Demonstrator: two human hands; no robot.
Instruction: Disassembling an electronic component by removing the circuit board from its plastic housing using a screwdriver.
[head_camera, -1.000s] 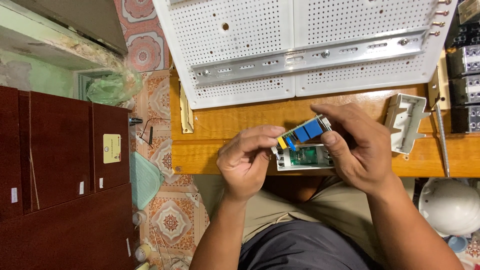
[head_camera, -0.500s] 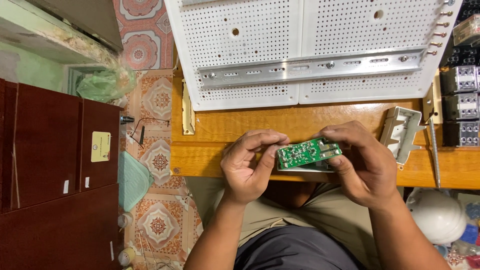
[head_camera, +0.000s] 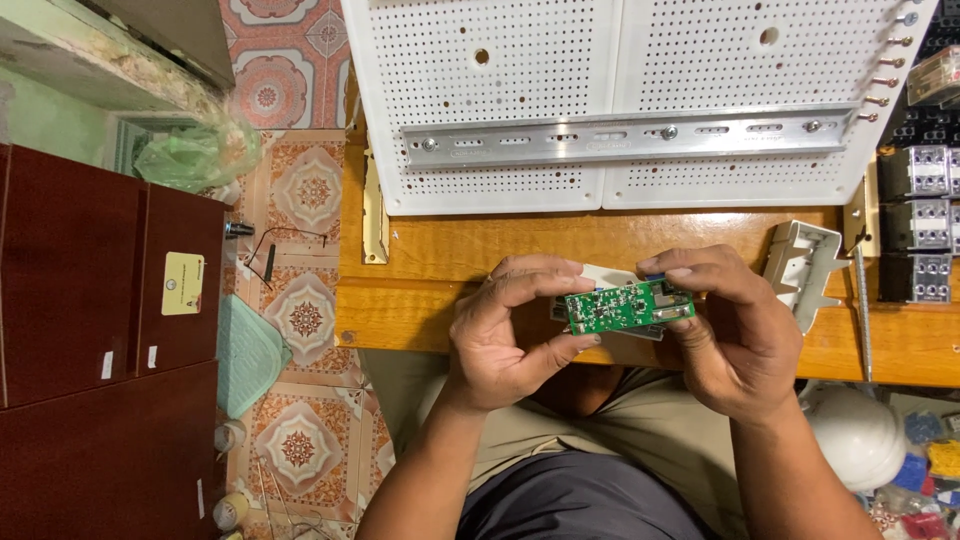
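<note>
Your left hand and right hand pinch a small green circuit board by its two ends, fingers closed on it, just above the near edge of the wooden tabletop. A white plastic housing lies on the tabletop just right of your right hand, and a white perforated panel sits behind

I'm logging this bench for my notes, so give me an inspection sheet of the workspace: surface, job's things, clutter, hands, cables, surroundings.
Surface: wooden workbench, varnished.
Job's things: green circuit board held over the bench edge, a white housing part just behind it.
Clutter: white perforated panel with a metal rail; empty white plastic casing; dark blocky modules at the right.
Hands: left hand and right hand each pinch one end of the board.
Cables: thin black wire on the floor.
Surroundings: patterned floor tiles, dark red cabinet, white hard hat.
</note>
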